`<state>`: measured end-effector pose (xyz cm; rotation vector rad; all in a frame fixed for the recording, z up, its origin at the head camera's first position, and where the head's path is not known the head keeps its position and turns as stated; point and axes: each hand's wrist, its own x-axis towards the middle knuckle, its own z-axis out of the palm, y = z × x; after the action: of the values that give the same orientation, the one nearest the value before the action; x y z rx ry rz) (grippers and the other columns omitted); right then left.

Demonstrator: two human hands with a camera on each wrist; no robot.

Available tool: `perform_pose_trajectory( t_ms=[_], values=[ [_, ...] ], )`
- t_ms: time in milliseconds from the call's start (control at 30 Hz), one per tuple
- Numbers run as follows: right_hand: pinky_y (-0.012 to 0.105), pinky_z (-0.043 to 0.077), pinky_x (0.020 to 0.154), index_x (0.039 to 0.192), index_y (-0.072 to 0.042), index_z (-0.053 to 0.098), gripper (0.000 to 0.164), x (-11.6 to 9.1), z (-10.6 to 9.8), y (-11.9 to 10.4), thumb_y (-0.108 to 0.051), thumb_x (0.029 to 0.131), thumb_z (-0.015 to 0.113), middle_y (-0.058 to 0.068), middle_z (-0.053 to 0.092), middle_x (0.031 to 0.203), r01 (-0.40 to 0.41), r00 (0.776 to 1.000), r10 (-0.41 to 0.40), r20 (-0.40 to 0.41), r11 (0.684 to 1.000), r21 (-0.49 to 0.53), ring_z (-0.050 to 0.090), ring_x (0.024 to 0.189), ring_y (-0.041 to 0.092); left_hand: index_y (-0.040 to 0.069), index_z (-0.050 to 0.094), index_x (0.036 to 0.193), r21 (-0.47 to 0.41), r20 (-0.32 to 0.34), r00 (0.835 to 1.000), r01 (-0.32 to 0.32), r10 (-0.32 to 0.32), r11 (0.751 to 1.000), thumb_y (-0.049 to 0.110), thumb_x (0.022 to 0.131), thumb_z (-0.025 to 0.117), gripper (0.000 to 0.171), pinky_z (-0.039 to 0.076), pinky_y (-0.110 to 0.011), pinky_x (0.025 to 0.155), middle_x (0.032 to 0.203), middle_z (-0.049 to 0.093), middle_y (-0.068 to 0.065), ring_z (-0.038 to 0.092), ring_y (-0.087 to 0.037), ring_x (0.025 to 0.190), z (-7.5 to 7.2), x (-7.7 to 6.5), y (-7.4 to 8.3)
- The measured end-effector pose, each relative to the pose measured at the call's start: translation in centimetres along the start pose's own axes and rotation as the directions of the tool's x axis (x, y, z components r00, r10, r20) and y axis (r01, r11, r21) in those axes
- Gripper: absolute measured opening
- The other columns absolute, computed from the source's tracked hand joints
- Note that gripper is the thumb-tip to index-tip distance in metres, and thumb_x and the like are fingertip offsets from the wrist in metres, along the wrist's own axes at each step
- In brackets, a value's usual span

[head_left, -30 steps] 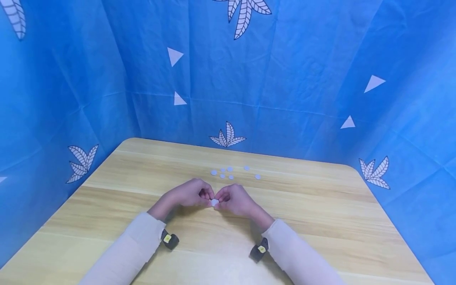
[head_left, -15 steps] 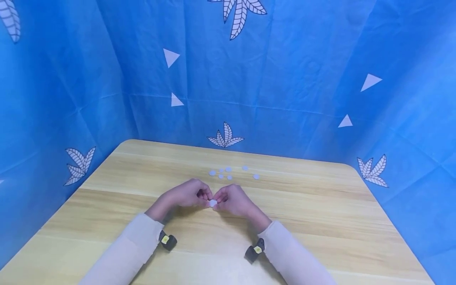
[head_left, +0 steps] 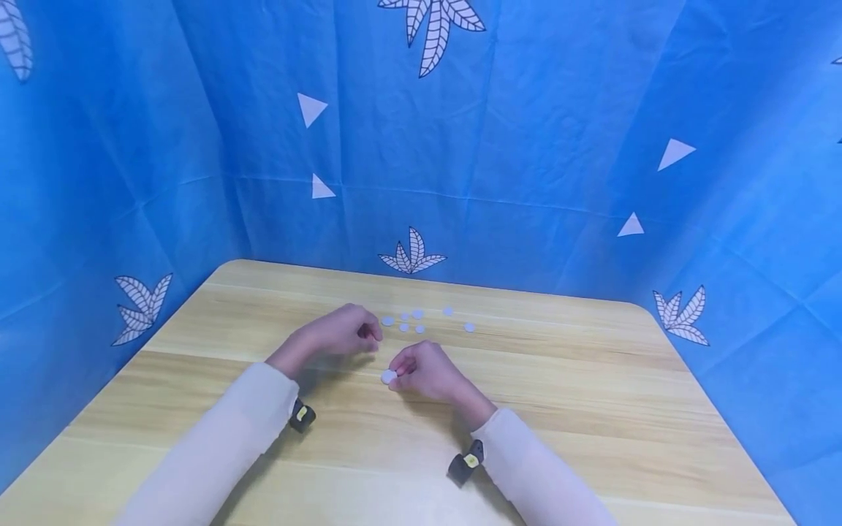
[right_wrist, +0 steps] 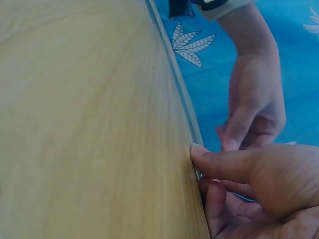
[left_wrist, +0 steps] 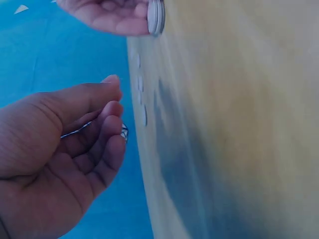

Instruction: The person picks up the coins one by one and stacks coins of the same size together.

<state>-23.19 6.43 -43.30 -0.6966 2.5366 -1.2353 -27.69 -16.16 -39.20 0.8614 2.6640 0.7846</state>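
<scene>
My right hand [head_left: 430, 371] pinches a small stack of round white discs [head_left: 388, 376] between thumb and fingers, low over the middle of the table. Seen edge-on in the left wrist view, the stack [left_wrist: 156, 18] shows a few thin coin-like discs pressed together. My left hand [head_left: 345, 332] is apart from it, farther back and to the left, with loosely bent fingers and nothing between them. Just right of its fingertips lies a flat white disc [head_left: 388, 321]. Several more, such as one white disc [head_left: 418, 314], lie beyond my right hand.
The wooden table [head_left: 559, 409] fills the lower part of the head view. A blue curtain [head_left: 421, 146] with white leaf prints hangs along its back and sides. One white disc [head_left: 469, 327] lies apart from the others, on the right.
My left hand has let go of the disc stack that both hands held and has moved back toward the loose discs. The right hand keeps its pinch in nearly the same spot.
</scene>
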Motion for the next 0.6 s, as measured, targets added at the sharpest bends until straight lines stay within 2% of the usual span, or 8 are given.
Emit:
perform_pose_trajectory(
  t_ms=[100, 200, 433, 533, 600],
  values=[
    [0.028, 0.056, 0.08, 0.095, -0.007, 0.076, 0.019, 0.1, 0.0, 0.1, -0.011, 0.08, 0.087, -0.002, 0.073, 0.088, -0.001, 1.0, 0.001, 0.0, 1.0, -0.005, 0.068, 0.081, 0.01, 0.004, 0.074, 0.105, 0.006, -0.013, 0.999, 0.034, -0.034, 0.999, 0.007, 0.094, 0.073, 0.012, 0.054, -0.031, 0.081, 0.091, 0.07, 0.001, 0.062, -0.015, 0.084, -0.4, 1.0, -0.2],
    [0.029, 0.056, 0.08, 0.095, -0.007, 0.076, 0.019, 0.1, 0.1, 0.2, -0.011, 0.08, 0.087, -0.002, 0.073, 0.087, 0.001, 1.0, -0.001, -0.001, 1.0, -0.011, 0.068, 0.081, 0.01, 0.002, 0.074, 0.106, 0.003, -0.031, 0.999, 0.042, -0.042, 0.999, 0.006, 0.094, 0.072, 0.012, 0.054, -0.031, 0.081, 0.091, 0.069, 0.0, 0.061, -0.015, 0.084, -0.5, 2.0, -0.8],
    [0.027, 0.055, 0.079, 0.096, -0.007, 0.077, 0.019, 0.1, 0.1, 0.1, -0.012, 0.081, 0.087, -0.003, 0.073, 0.086, 0.011, 1.0, -0.011, -0.007, 1.0, -0.025, 0.067, 0.08, 0.008, 0.002, 0.073, 0.104, -0.046, -0.088, 0.996, 0.018, -0.022, 0.999, 0.007, 0.095, 0.071, 0.011, 0.05, -0.03, 0.075, 0.086, 0.067, -0.002, 0.057, -0.015, 0.076, 0.0, 4.4, -3.0],
    [0.027, 0.055, 0.079, 0.097, -0.006, 0.076, 0.02, 0.1, 0.0, 0.1, -0.012, 0.081, 0.087, -0.003, 0.073, 0.086, 0.015, 1.0, -0.016, -0.008, 1.0, -0.026, 0.067, 0.08, 0.008, 0.003, 0.074, 0.102, -0.058, -0.104, 0.995, 0.0, -0.006, 0.998, 0.01, 0.094, 0.073, 0.01, 0.05, -0.031, 0.076, 0.085, 0.067, -0.001, 0.057, -0.016, 0.078, 0.1, 5.1, -4.0],
    [0.026, 0.055, 0.079, 0.097, -0.007, 0.076, 0.02, 0.1, 0.0, 0.1, -0.012, 0.081, 0.087, -0.003, 0.073, 0.086, 0.015, 1.0, -0.016, -0.008, 1.0, -0.027, 0.067, 0.08, 0.008, 0.005, 0.074, 0.102, -0.07, -0.102, 0.995, 0.01, -0.017, 0.998, 0.012, 0.093, 0.076, 0.011, 0.05, -0.031, 0.078, 0.087, 0.068, -0.001, 0.058, -0.016, 0.081, 0.2, 5.6, -4.6]
  ],
)
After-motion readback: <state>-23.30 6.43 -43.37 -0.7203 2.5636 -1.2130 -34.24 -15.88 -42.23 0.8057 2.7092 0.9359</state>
